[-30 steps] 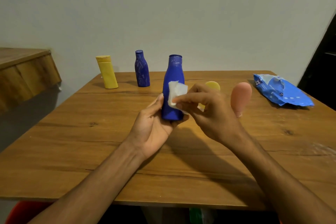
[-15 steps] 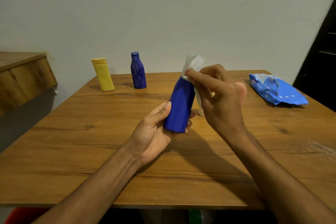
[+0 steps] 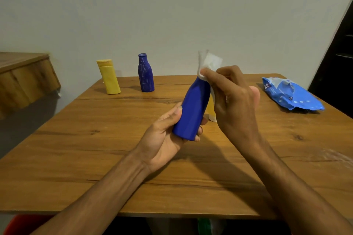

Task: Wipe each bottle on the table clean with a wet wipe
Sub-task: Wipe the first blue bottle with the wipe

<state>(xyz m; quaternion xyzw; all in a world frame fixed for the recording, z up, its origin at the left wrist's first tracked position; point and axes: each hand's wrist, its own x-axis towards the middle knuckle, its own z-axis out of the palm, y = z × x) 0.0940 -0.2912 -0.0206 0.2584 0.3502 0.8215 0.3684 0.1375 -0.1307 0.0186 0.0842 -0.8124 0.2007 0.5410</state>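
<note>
Head view: the left hand (image 3: 164,139) grips the lower body of the plain blue bottle (image 3: 193,108), with the thumb lying up its left side and the fingertips curled round the base on the right. The bottle is held clear of the table (image 3: 76,158), above its middle, and is tilted so that the neck leans up and to the right.

The right hand (image 3: 235,101) has its fingers curled and pinches a white wet wipe (image 3: 209,62) against the bottle's neck. The wipe covers the cap completely, and its loose end stands up above the fingertips.

Near the table's far-left corner stands a yellow bottle (image 3: 108,77). Just to its right, not touching it, a dark blue patterned bottle (image 3: 145,73) stands upright.

Behind the held bottle and the right hand, a second yellowish bottle (image 3: 210,108) stands on the table with a white end downward. It is mostly hidden.

A crumpled blue wipes pack (image 3: 290,94) lies by the right edge, towards the far-right corner. A wooden ledge (image 3: 24,78) juts out beyond the left edge.
</note>
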